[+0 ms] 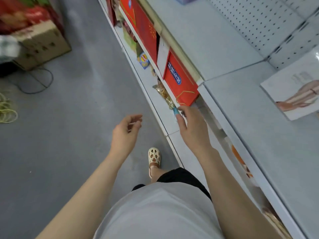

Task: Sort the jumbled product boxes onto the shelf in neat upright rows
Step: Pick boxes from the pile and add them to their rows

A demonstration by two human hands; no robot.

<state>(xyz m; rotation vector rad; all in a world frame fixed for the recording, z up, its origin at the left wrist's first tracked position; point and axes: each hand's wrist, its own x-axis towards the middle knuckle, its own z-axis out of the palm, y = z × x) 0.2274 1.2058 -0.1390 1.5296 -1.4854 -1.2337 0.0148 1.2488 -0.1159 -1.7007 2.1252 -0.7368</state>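
Hands apart, left (126, 130) loose, right (191, 125) near red box (181, 80), cardboard carton (43, 44) behind.

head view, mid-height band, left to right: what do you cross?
Coiled yellow cord → left hand → right hand → white shelf edge → white box lying flat.
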